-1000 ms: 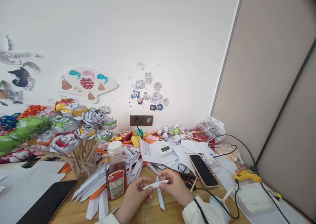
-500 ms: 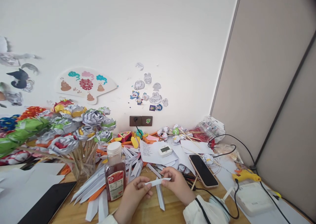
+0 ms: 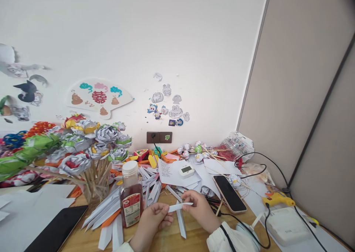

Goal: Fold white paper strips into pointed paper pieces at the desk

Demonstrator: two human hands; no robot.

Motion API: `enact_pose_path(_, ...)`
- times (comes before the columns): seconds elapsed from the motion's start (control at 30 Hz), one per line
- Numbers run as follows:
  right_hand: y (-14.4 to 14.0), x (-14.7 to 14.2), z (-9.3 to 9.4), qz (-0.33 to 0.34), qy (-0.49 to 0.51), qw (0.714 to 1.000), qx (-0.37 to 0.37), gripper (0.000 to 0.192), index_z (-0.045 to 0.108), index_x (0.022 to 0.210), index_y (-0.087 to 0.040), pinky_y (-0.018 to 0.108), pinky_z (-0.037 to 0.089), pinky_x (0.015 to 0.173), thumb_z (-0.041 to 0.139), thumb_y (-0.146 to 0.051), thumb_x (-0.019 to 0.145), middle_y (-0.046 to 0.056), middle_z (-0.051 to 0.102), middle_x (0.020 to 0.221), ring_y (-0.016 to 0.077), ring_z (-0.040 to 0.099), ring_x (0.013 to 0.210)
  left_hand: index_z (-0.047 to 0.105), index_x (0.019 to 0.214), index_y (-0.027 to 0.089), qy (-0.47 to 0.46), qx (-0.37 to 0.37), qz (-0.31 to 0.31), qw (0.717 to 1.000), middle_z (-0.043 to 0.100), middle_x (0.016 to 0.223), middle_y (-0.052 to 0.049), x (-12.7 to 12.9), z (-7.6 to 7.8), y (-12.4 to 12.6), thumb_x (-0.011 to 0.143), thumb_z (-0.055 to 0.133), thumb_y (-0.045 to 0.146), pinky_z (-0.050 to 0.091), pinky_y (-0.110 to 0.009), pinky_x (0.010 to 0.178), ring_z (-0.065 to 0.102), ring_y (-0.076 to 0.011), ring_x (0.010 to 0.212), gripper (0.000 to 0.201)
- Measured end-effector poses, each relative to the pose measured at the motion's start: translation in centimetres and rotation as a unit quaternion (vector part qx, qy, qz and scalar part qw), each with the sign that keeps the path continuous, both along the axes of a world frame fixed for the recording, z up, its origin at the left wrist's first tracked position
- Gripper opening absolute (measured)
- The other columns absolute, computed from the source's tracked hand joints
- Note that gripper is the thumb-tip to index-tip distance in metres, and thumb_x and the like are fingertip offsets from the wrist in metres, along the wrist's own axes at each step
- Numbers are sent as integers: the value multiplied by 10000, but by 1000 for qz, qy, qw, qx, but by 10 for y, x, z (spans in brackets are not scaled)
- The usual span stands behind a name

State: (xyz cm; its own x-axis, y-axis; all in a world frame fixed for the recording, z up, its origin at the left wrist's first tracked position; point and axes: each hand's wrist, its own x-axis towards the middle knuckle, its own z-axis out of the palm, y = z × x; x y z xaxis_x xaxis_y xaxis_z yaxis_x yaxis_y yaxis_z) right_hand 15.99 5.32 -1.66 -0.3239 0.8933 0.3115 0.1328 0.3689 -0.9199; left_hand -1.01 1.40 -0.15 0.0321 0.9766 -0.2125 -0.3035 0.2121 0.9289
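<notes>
Between my two hands, low over the wooden table (image 3: pixel 163 241), a narrow folded white paper strip (image 3: pixel 179 206) is stretched out almost level. My left hand (image 3: pixel 155 218) pinches its left end between thumb and fingers. At the other end, my right hand (image 3: pixel 199 207) grips it with thumb and index finger. Another folded paper strip (image 3: pixel 181 222) lies on the table beneath, partly hidden by the held one. Just left of my left hand stands a bottle of dark red liquid (image 3: pixel 131 198) with a white cap.
Many loose folded strips (image 3: pixel 104 207) lie left of the bottle. Paper flowers on sticks (image 3: pixel 104 133) fill a jar farther left. Behind my hands are a white timer (image 3: pixel 186 170) and printed paper. At right are a phone (image 3: pixel 230 193), a yellow glue gun (image 3: pixel 278 199), cables and a white box (image 3: pixel 288 226).
The view has shifted slightly, so everything sits a little farther right and lower. Both hands keep hold of the paper strip, with hardly any change in their grip.
</notes>
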Motion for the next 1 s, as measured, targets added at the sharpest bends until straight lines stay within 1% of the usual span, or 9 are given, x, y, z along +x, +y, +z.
enact_pose_path(0.17,2,1,-1,1,15,1000,-9,199,582,825,-164,215,369,543,597,-156,626,-31,503,621,118,486,586,532,541,148,39,44,-32,998,618,475,19,-1,-5,3,460,689,474,430,-197,449,566,-104,425,371)
enact_pose_path(0.3,3,1,-3,8,30,999,-14,213,582,821,-169,220,380,555,606,-153,610,-33,504,616,118,490,587,527,577,152,80,53,-101,990,624,504,2,2,-14,5,512,627,534,408,-213,404,567,-124,406,401)
enact_pose_path(0.37,4,1,-2,6,26,1000,-9,219,585,824,-170,223,385,562,618,-177,607,-29,511,626,122,495,596,511,563,154,103,56,-109,987,605,469,3,3,-16,4,505,601,578,384,-210,370,534,-114,352,437)
enact_pose_path(0.43,4,1,-2,11,28,999,-21,203,580,833,-165,229,390,552,601,-231,642,-19,525,640,120,501,577,496,542,160,117,58,-103,986,586,438,8,3,-14,3,497,586,603,371,-204,365,509,-102,328,454)
enact_pose_path(0.5,5,1,-2,35,40,997,-51,198,563,838,-155,234,394,535,567,-281,685,-11,540,631,116,508,544,489,527,166,120,54,-97,987,579,428,11,2,-11,3,486,587,611,365,-199,371,505,-99,333,457)
enact_pose_path(0.6,7,1,-4,64,73,992,-77,195,545,804,-150,237,398,529,580,-299,683,-15,545,594,122,523,539,489,535,173,112,50,-87,989,597,456,6,1,-11,4,489,588,609,347,-191,371,519,-102,353,449)
enact_pose_path(0.73,10,0,-8,69,111,988,-80,220,543,785,-147,237,397,520,595,-330,675,-14,551,578,128,532,542,493,568,167,109,53,-83,989,601,469,11,0,-19,7,516,571,606,318,-174,360,515,-88,347,449)
enact_pose_path(0.87,11,0,-10,61,91,991,-70,256,553,759,-133,229,384,498,545,-385,716,-11,551,546,114,510,492,489,571,160,116,47,-83,989,596,467,14,1,-27,11,497,567,621,308,-177,354,504,-85,338,474)
enact_pose_path(1.0,11,0,-11,44,71,994,-66,269,540,718,-136,222,380,487,551,-404,706,-11,556,534,106,500,472,479,547,162,148,49,-75,985,574,428,25,2,-29,13,480,570,628,294,-173,351,480,-76,333,480)
